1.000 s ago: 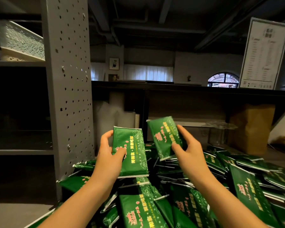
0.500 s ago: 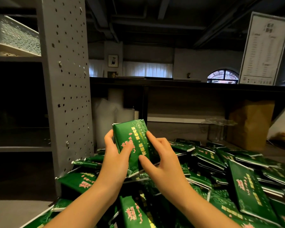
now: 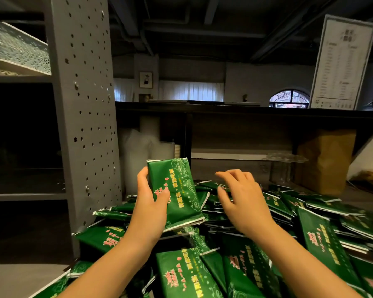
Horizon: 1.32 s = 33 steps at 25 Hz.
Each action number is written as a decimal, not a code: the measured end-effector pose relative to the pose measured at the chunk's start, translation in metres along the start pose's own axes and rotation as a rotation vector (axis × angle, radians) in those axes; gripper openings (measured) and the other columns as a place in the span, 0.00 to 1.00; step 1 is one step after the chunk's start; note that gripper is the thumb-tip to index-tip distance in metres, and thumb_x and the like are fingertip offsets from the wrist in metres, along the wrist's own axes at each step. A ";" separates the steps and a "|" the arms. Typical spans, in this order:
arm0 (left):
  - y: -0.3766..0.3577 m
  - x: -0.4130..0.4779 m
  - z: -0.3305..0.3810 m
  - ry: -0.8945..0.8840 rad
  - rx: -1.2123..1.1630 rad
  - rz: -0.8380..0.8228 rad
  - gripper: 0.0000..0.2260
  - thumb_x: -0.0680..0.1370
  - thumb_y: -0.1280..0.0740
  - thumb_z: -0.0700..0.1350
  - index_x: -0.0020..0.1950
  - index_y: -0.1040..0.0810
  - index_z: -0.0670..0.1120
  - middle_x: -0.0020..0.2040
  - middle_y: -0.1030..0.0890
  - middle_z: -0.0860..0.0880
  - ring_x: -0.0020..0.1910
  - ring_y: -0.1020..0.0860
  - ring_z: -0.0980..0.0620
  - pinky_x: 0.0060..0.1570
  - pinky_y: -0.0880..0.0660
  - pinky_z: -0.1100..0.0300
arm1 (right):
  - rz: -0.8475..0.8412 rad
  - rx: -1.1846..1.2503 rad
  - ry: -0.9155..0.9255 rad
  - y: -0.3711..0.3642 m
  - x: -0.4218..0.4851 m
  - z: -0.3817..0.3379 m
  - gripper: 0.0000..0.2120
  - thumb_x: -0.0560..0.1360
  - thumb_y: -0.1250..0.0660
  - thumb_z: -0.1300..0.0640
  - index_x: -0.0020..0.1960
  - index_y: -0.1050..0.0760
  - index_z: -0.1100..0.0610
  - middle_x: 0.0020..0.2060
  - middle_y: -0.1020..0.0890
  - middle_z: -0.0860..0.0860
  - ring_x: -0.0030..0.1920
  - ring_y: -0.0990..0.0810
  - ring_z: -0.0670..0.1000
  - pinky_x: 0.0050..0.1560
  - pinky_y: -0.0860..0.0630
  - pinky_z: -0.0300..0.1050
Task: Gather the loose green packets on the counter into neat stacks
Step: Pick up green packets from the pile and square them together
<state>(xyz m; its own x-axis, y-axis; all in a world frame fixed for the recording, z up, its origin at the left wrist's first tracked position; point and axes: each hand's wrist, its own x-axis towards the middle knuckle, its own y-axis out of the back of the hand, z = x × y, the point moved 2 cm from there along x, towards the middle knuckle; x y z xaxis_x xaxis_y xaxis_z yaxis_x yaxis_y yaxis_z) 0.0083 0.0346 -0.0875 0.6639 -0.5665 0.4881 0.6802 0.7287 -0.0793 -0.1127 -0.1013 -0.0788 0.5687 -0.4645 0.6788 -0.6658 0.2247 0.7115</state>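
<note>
A big heap of green packets (image 3: 323,239) with yellow and pink print covers the counter from the lower left to the right edge. My left hand (image 3: 151,203) grips a small stack of green packets (image 3: 178,190) upright above the heap, thumb across the front. My right hand (image 3: 243,198) hovers just right of that stack with fingers spread and loosely bent, holding nothing, its fingertips over loose packets (image 3: 213,186) at the back of the heap.
A grey perforated shelf post (image 3: 84,117) stands close on the left, with dark shelves behind it. A brown paper bag (image 3: 325,160) and a clear glass stand (image 3: 284,162) sit at the back right. A dark raised ledge (image 3: 246,110) carries a white menu board (image 3: 342,63).
My right hand laid its packet onto the stack in my left hand, then let go and moved right over the heap. The left hand still holds the stack.
</note>
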 end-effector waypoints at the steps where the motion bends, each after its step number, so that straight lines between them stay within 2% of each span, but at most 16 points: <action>1: 0.001 0.000 0.001 -0.007 0.015 -0.006 0.21 0.81 0.44 0.37 0.52 0.37 0.66 0.51 0.25 0.63 0.48 0.24 0.64 0.46 0.27 0.65 | -0.067 -0.086 -0.046 -0.002 0.001 0.009 0.21 0.81 0.48 0.48 0.73 0.40 0.49 0.69 0.34 0.47 0.69 0.38 0.50 0.65 0.39 0.45; 4: 0.003 0.002 0.001 -0.011 0.040 -0.015 0.21 0.81 0.43 0.38 0.52 0.36 0.68 0.54 0.22 0.57 0.52 0.22 0.58 0.50 0.26 0.61 | -0.291 -0.214 -0.152 -0.010 -0.001 0.023 0.25 0.82 0.53 0.45 0.77 0.48 0.51 0.74 0.38 0.50 0.72 0.39 0.53 0.69 0.41 0.49; 6: 0.005 0.003 0.000 -0.026 0.051 -0.018 0.21 0.81 0.43 0.38 0.54 0.34 0.68 0.55 0.21 0.53 0.53 0.21 0.53 0.52 0.25 0.58 | -0.352 -0.242 -0.164 -0.013 -0.002 0.023 0.23 0.82 0.54 0.45 0.75 0.43 0.52 0.69 0.31 0.51 0.69 0.35 0.55 0.67 0.40 0.50; 7: 0.006 0.003 0.000 -0.032 0.053 -0.020 0.20 0.81 0.43 0.38 0.54 0.34 0.67 0.55 0.21 0.52 0.53 0.21 0.53 0.52 0.24 0.57 | -0.348 -0.248 -0.148 -0.013 -0.002 0.021 0.21 0.82 0.54 0.46 0.71 0.37 0.51 0.65 0.28 0.51 0.66 0.33 0.55 0.65 0.39 0.50; 9: 0.006 0.004 0.000 -0.039 0.050 -0.025 0.20 0.81 0.43 0.38 0.55 0.33 0.67 0.55 0.21 0.53 0.53 0.21 0.52 0.52 0.23 0.56 | -0.319 -0.218 -0.114 -0.010 -0.001 0.016 0.17 0.82 0.53 0.47 0.57 0.27 0.49 0.55 0.26 0.49 0.60 0.30 0.54 0.59 0.37 0.48; 10: 0.005 0.004 0.000 -0.038 0.042 -0.025 0.19 0.81 0.43 0.38 0.55 0.33 0.66 0.55 0.21 0.53 0.53 0.21 0.52 0.52 0.23 0.55 | -0.308 -0.194 -0.102 -0.009 -0.001 0.014 0.16 0.82 0.52 0.47 0.51 0.26 0.48 0.51 0.28 0.49 0.58 0.30 0.54 0.56 0.36 0.47; 11: 0.005 0.004 0.000 -0.036 0.032 -0.022 0.19 0.81 0.43 0.37 0.56 0.33 0.64 0.55 0.21 0.52 0.53 0.21 0.52 0.52 0.23 0.55 | -0.298 -0.164 -0.100 -0.009 0.000 0.014 0.15 0.81 0.50 0.46 0.49 0.26 0.49 0.51 0.28 0.49 0.57 0.31 0.54 0.54 0.35 0.47; 13: 0.004 0.004 -0.001 -0.031 0.014 -0.020 0.18 0.81 0.43 0.36 0.59 0.32 0.61 0.54 0.21 0.51 0.52 0.21 0.51 0.51 0.22 0.55 | -0.289 -0.098 -0.135 -0.011 0.000 0.016 0.15 0.81 0.47 0.46 0.55 0.25 0.50 0.57 0.28 0.50 0.58 0.30 0.54 0.53 0.33 0.46; 16: 0.004 0.004 -0.002 -0.021 0.015 -0.048 0.19 0.81 0.43 0.37 0.57 0.35 0.65 0.52 0.21 0.49 0.49 0.21 0.49 0.43 0.22 0.61 | -0.320 -0.147 -0.186 -0.015 -0.003 0.018 0.17 0.81 0.51 0.45 0.65 0.36 0.51 0.63 0.27 0.53 0.60 0.28 0.57 0.55 0.31 0.48; 18: 0.003 0.003 -0.002 -0.015 0.020 -0.075 0.21 0.81 0.43 0.38 0.57 0.38 0.66 0.51 0.22 0.46 0.47 0.22 0.48 0.39 0.22 0.65 | -0.311 -0.191 -0.196 -0.015 -0.003 0.019 0.20 0.82 0.55 0.46 0.71 0.42 0.51 0.65 0.26 0.54 0.62 0.28 0.60 0.57 0.32 0.50; 21: 0.003 0.002 -0.002 -0.040 0.062 -0.094 0.21 0.81 0.43 0.38 0.60 0.39 0.66 0.53 0.22 0.46 0.48 0.22 0.47 0.40 0.23 0.64 | -0.275 -0.168 -0.220 -0.012 0.000 0.025 0.17 0.83 0.54 0.48 0.68 0.37 0.52 0.60 0.24 0.54 0.58 0.26 0.59 0.53 0.33 0.48; 23: 0.004 0.002 -0.003 -0.059 0.092 -0.101 0.21 0.81 0.43 0.39 0.60 0.40 0.67 0.53 0.22 0.46 0.49 0.22 0.44 0.43 0.23 0.62 | -0.289 -0.165 -0.250 -0.011 0.000 0.028 0.17 0.82 0.50 0.48 0.68 0.37 0.52 0.62 0.26 0.54 0.58 0.26 0.58 0.51 0.30 0.48; 27: 0.003 0.001 -0.002 -0.067 0.080 -0.118 0.22 0.81 0.42 0.38 0.60 0.38 0.66 0.52 0.20 0.46 0.49 0.21 0.43 0.39 0.20 0.63 | -0.380 -0.318 -0.319 -0.013 -0.003 0.033 0.29 0.79 0.49 0.39 0.74 0.46 0.54 0.69 0.33 0.57 0.66 0.31 0.60 0.61 0.32 0.52; 29: 0.003 0.001 -0.002 -0.072 0.088 -0.121 0.22 0.81 0.42 0.37 0.60 0.38 0.67 0.52 0.20 0.45 0.50 0.21 0.41 0.41 0.19 0.59 | -0.388 -0.345 -0.352 -0.013 -0.002 0.036 0.34 0.77 0.50 0.35 0.75 0.49 0.54 0.68 0.31 0.57 0.69 0.34 0.60 0.66 0.37 0.54; 31: 0.003 0.000 -0.001 -0.074 0.102 -0.113 0.23 0.81 0.43 0.38 0.58 0.38 0.69 0.53 0.20 0.45 0.51 0.20 0.43 0.43 0.19 0.58 | -0.380 -0.313 -0.348 -0.013 -0.002 0.036 0.35 0.76 0.48 0.34 0.75 0.49 0.54 0.68 0.29 0.55 0.69 0.35 0.60 0.67 0.39 0.55; 33: 0.003 0.000 -0.001 -0.067 0.112 -0.101 0.24 0.81 0.43 0.37 0.57 0.39 0.70 0.54 0.21 0.45 0.51 0.21 0.43 0.43 0.20 0.59 | -0.298 -0.215 -0.302 -0.010 -0.001 0.034 0.33 0.77 0.42 0.38 0.74 0.47 0.53 0.67 0.30 0.54 0.67 0.32 0.58 0.65 0.36 0.54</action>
<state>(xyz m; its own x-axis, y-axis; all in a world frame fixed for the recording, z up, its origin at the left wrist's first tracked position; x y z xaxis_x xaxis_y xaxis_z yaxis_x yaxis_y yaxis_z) 0.0107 0.0361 -0.0888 0.5691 -0.6147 0.5461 0.7008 0.7100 0.0690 -0.1224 -0.1322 -0.0925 0.5324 -0.7570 0.3789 -0.3616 0.2013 0.9103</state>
